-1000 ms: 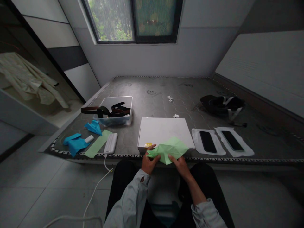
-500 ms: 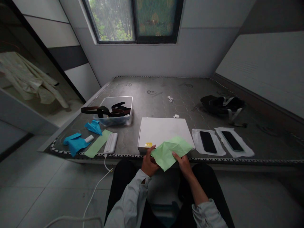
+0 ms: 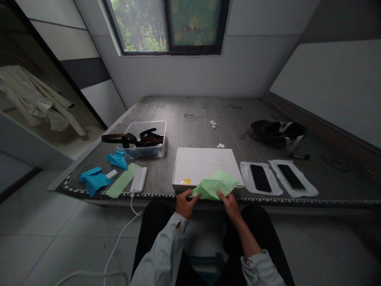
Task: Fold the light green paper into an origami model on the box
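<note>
A creased sheet of light green paper [image 3: 216,186] is stretched between my two hands, over the near edge of a white box [image 3: 205,163]. My left hand [image 3: 186,203] pinches its left corner. My right hand [image 3: 229,205] grips the lower right part, thumb on top. The paper's lower edge is folded, and its upper part overlaps the box lid. A yellow label [image 3: 186,181] shows on the box's front left corner.
Left on the mattress [image 3: 190,131] are a plastic bin [image 3: 162,149] with belts [image 3: 149,139], blue paper pieces [image 3: 97,182], a green strip [image 3: 122,183] and a cabled white power bank [image 3: 139,180]. Two phones [image 3: 261,178] on white wrappers and a black cap-like item [image 3: 276,133] lie right.
The near edge of the green paper, which hung down as a point, is now folded up. My left hand has shifted slightly down and left to the corner.
</note>
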{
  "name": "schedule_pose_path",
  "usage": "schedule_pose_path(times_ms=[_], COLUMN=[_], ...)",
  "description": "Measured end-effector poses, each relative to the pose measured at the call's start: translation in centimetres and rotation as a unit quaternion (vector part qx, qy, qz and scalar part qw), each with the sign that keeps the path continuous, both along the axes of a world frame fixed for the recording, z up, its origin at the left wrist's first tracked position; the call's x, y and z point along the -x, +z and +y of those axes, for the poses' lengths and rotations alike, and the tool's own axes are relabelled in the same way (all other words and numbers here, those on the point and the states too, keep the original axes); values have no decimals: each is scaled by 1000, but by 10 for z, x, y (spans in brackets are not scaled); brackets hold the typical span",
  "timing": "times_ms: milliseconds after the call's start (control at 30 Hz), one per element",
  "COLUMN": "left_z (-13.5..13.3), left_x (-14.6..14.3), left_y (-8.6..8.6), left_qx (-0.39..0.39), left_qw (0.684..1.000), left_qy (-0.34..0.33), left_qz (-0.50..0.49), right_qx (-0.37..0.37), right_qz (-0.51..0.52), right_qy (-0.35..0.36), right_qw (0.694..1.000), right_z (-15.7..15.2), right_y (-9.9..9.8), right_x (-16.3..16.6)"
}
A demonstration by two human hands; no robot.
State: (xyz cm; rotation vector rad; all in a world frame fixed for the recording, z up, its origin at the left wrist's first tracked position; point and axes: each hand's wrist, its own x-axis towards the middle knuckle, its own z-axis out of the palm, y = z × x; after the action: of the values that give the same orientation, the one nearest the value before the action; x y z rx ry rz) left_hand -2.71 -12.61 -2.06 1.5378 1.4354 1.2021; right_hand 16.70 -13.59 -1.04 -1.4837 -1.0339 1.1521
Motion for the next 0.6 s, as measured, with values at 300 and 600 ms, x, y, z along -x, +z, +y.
schedule_pose_path(times_ms=[300,600], left_z=[2,1], left_x=[-1,0], left_y=[-1,5], left_qx=[45,88], left_qw=[997,988], left_qy=[30,-6], left_qz=[-45,-130], right_qx=[-4,-30], right_qz=[-38,-67], right_qy=[67,40], right_qw=[997,996], right_z=[-7,-3], right_y=[7,10], right_x=[12,16])
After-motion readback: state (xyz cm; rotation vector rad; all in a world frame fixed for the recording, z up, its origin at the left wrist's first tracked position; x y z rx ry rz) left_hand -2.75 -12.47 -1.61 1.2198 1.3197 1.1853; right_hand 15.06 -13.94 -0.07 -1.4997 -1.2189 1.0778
